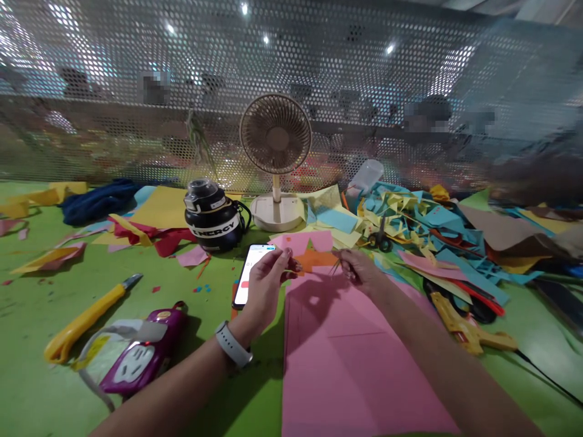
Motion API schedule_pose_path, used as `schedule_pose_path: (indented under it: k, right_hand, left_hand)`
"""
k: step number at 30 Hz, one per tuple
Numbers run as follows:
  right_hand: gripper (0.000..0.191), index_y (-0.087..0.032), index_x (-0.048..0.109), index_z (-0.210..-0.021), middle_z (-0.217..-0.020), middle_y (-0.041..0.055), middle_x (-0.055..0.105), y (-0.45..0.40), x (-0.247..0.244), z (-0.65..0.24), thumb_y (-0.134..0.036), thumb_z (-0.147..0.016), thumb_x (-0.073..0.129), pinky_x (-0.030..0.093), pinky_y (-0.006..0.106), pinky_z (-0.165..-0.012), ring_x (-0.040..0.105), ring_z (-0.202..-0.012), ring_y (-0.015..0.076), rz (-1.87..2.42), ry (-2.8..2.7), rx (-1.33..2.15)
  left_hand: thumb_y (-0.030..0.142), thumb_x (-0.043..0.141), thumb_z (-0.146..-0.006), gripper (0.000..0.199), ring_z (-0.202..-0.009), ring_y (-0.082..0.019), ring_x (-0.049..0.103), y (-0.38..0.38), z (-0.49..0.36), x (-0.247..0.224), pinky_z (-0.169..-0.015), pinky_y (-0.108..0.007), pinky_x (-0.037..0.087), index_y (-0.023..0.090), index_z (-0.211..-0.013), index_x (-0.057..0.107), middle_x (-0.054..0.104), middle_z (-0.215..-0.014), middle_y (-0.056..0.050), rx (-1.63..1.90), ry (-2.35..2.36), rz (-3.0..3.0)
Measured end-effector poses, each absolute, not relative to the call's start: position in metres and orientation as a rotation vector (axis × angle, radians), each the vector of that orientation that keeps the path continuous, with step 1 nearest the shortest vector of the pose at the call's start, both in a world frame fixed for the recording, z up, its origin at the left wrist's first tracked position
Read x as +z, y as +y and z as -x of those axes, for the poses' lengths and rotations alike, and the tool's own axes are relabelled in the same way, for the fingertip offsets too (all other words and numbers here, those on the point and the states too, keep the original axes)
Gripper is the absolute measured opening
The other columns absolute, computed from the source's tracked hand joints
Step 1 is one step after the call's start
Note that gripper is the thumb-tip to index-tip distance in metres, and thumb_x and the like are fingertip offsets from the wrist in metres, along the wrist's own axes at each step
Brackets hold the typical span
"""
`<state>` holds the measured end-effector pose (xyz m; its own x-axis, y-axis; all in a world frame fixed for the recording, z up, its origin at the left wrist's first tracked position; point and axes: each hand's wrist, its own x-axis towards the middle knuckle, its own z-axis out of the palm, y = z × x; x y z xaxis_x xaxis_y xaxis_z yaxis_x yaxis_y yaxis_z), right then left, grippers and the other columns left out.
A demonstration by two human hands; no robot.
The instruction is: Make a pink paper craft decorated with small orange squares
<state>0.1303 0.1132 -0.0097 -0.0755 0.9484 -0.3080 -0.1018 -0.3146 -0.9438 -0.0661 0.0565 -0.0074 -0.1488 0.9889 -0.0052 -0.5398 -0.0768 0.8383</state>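
Note:
My left hand (268,276), with a watch (233,345) at its wrist, is raised in front of a lit phone (246,285). Its thumb and finger pinch together; what they hold, if anything, is too small to name. Opposite it, my right hand (359,268) has closed fingers around a thin pointed tool (335,267) that looks like tweezers and points left. Both hands hover over the upper end of a large pink paper sheet (346,364), which bears a drawn line. Orange paper (314,261) and a smaller pink piece (307,241) lie behind.
A fan (276,136) and a black bottle (214,221) stand at the back. To the left lie a yellow cutter knife (91,315) and a purple power strip (146,352). Paper scraps (410,212) and a yellow glue gun (471,328) are at right.

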Motion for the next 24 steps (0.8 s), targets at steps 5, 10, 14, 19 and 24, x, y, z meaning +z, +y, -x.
schedule_pose_path:
  k: [5,10,14,19,24]
  right_hand:
    - [0.004,-0.016,0.066,-0.07,-0.047,-0.0016,0.063,0.1109,-0.0092,-0.128,-0.014,-0.074,0.065,0.044,0.014,-0.037,0.057,-0.038,0.0086,1.327,-0.92,1.581]
    - [0.007,-0.014,0.069,-0.075,-0.061,0.0046,0.073,0.1091,-0.007,-0.1264,-0.016,-0.08,0.064,0.047,0.015,-0.041,0.067,-0.047,0.0112,1.336,-0.947,1.584]
    - [0.017,-0.014,0.065,-0.067,-0.052,0.0022,0.07,0.1086,-0.0084,-0.1251,-0.025,-0.078,0.073,0.037,0.012,-0.031,0.058,-0.033,0.0081,1.33,-1.017,1.52]
    - [0.015,-0.014,0.064,-0.068,-0.055,0.0027,0.071,0.1062,-0.0056,-0.1222,-0.019,-0.081,0.068,0.042,0.013,-0.034,0.061,-0.037,0.0095,1.354,-1.077,1.509]
    - [0.013,-0.014,0.065,-0.073,-0.068,0.0074,0.076,0.1057,-0.0037,-0.1226,-0.015,-0.085,0.06,0.049,0.016,-0.042,0.07,-0.05,0.0131,1.398,-1.102,1.521]
  left_hand:
    - [0.036,0.082,-0.07,0.023,-0.057,-0.009,0.061,0.056,0.0659,-0.0073,-0.056,-0.019,0.051,0.017,-0.076,0.07,0.068,-0.066,0.001,1.558,0.851,-0.718]
    - [0.037,0.082,-0.068,0.024,-0.057,-0.009,0.061,0.0552,0.0644,-0.0068,-0.056,-0.019,0.051,0.017,-0.075,0.07,0.068,-0.065,0.001,1.546,0.867,-0.712]
    - [0.036,0.082,-0.069,0.024,-0.057,-0.009,0.062,0.0552,0.0641,-0.0064,-0.055,-0.019,0.05,0.017,-0.075,0.07,0.068,-0.065,0.001,1.54,0.875,-0.71]
    - [0.036,0.082,-0.069,0.023,-0.057,-0.009,0.062,0.0557,0.0638,-0.0077,-0.055,-0.018,0.05,0.017,-0.075,0.07,0.068,-0.065,0.001,1.548,0.866,-0.711]
    - [0.035,0.083,-0.067,0.024,-0.057,-0.009,0.062,0.0553,0.0634,-0.0081,-0.055,-0.019,0.05,0.016,-0.075,0.07,0.069,-0.064,0.0,1.539,0.874,-0.707]
